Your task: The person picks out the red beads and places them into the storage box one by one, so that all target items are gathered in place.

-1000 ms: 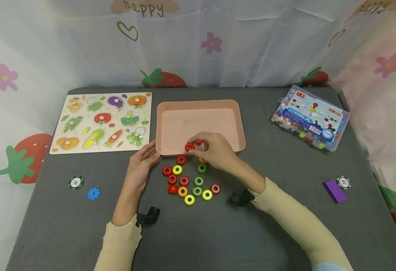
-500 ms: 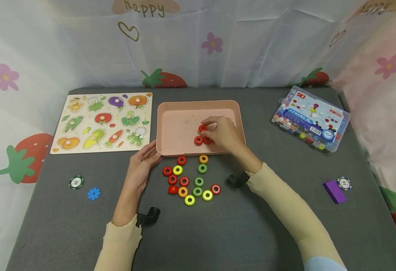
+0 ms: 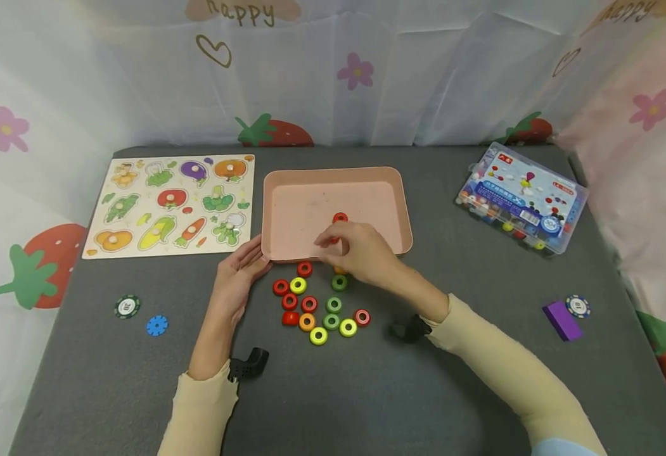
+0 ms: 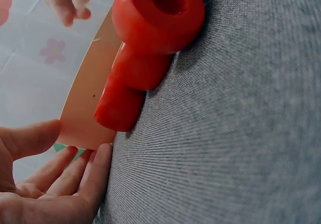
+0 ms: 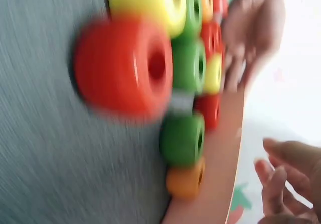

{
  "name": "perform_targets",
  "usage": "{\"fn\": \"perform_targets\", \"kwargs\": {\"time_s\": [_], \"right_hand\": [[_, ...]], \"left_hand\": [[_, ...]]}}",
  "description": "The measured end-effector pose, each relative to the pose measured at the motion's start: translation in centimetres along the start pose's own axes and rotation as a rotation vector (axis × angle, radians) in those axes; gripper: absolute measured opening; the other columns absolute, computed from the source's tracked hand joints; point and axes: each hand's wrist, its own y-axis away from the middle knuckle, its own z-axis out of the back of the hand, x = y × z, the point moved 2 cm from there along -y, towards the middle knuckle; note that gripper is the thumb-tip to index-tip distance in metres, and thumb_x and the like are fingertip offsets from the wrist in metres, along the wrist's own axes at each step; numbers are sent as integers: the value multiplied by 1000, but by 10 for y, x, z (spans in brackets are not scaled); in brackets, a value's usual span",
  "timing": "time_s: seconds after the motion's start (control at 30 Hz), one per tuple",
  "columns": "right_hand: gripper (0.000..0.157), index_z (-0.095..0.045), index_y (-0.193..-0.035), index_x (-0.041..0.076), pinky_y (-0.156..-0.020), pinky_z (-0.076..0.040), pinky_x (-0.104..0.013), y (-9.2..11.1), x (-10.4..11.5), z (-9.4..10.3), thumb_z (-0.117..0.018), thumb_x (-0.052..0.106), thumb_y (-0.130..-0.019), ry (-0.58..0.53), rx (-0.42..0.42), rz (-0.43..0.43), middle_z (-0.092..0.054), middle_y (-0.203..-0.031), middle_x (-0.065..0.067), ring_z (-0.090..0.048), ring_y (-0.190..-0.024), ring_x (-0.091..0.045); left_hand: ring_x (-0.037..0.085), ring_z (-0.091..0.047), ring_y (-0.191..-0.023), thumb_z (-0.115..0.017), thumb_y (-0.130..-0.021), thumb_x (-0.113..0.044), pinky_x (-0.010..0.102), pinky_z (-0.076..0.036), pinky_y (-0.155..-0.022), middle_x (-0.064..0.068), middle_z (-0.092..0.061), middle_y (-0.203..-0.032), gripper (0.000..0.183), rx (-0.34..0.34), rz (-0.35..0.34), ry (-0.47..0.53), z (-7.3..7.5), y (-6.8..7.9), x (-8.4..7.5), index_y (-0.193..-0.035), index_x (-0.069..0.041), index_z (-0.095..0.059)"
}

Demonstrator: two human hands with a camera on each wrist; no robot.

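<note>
My left hand (image 3: pixel 237 278) holds the front left corner of the pink tray (image 3: pixel 304 190), its thumb at the rim and fingers along the outside. The right hand (image 3: pixel 361 253) hovers over the tray's front edge, fingers loosely bent, with nothing between them in the right wrist view. Inside the tray lies a red bead (image 3: pixel 340 217) with a hole; another red one beside it is mostly hidden by the right hand. In front of the tray are several loose beads: a red bead (image 3: pixel 305 269), a yellow bead (image 3: pixel 298 285), a green bead (image 3: pixel 333 304) and an orange bead (image 3: pixel 307 322).
A vegetable puzzle board (image 3: pixel 156 240) lies left of the tray. To the right is a clear plastic case (image 3: pixel 523 196) of beads. Poker chips, one green (image 3: pixel 127 306) and one blue (image 3: pixel 157 325), lie at left; a purple block (image 3: pixel 563 321) and a dark chip (image 3: pixel 578 306) at right.
My right hand carried a red bead into the tray, let it go beside other red ones, and came back empty toward the front left. The left hand stayed at the tray corner.
</note>
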Motion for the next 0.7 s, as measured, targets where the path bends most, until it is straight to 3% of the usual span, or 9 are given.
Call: {"fn": "perform_targets", "kwargs": {"time_s": [0.17,0.3,0.43,0.6,0.7], "right_hand": [[25,-76,-108,16,-56,-47,-24,19,15,-18,-83,19,-84,-26,204,49,-74,-101,5,-53,-58,-7],[24,-77,-108,20,-55,-42,-22,25,15,-32,-82,22,-84,37,292,61,-74,-104,8,-47,-57,-3],[27,-77,-109,22,-53,-39,-22,27,11,-41,-83,23,-83,81,317,59,-74,-108,10,-47,-58,-2],[27,-77,-110,22,-57,-44,-21,29,10,-47,-83,24,-83,83,318,56,-73,-112,9,-54,-67,-3],[26,-77,-109,22,-56,-43,-21,29,10,-47,-83,25,-84,74,308,59,-73,-109,9,-53,-63,-4]], "left_hand": [[21,-46,-139,-57,-101,-4,22,-52,-100,14,-46,-153,52,2,0,4,0,-1,0,-151,-6,-43],[21,-47,-139,-57,-101,-4,21,-52,-100,13,-47,-152,52,-2,3,2,0,-1,0,-151,-6,-44],[21,-47,-139,-57,-101,-4,22,-52,-100,13,-47,-152,52,-3,7,-3,0,-1,0,-151,-7,-44],[22,-46,-139,-57,-101,-4,23,-52,-101,14,-46,-152,52,-8,9,-5,0,-1,0,-151,-7,-44],[22,-47,-139,-57,-101,-4,22,-51,-101,14,-46,-152,52,-9,10,-8,1,-1,0,-151,-6,-44]]}}
